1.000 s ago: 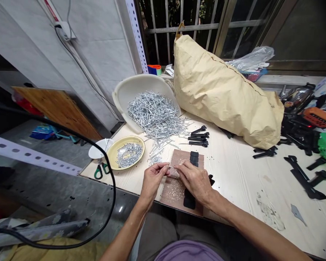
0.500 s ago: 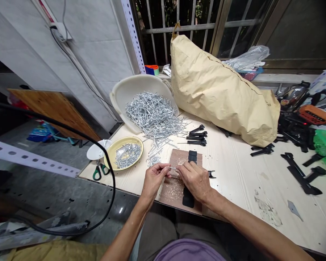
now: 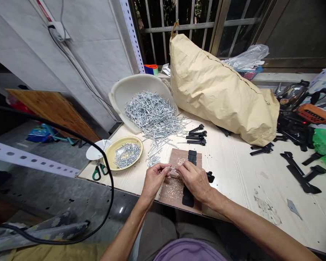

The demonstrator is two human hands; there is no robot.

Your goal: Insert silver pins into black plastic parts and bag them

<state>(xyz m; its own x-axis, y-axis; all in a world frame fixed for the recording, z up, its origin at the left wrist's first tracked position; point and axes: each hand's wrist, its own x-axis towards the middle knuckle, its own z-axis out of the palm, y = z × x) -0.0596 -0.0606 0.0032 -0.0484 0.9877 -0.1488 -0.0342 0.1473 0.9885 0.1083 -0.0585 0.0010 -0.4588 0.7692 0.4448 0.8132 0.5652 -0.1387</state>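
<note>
Over a brown board [image 3: 167, 197] strewn with pale crumbs, my two hands meet, fingers pinched. My left hand [image 3: 152, 181] grips one end of a thin metal rod [image 3: 173, 168]; its fingertips hide that end. Opposite it, my right hand [image 3: 194, 181] is closed around a black plastic part [image 3: 210, 177], whose end sticks out past the hand on the right. The rod runs between both sets of fingertips. Black pads [image 3: 192, 156] lie on the board. Beyond it rest several black parts with rods [image 3: 197, 135].
A tipped white basin [image 3: 118, 92] spills a heap of metal rods [image 3: 152, 112]. Left of the board stand a yellow dish [image 3: 111, 165] of small silvery pieces and green-handled scissors [image 3: 96, 173]. A big paper sack [image 3: 222, 87] lies behind. More black parts [image 3: 301, 177] lie right.
The black part's end beyond my right hand has turned: it showed a forked outline and now looks more solid. My hands have stayed nearly in place.
</note>
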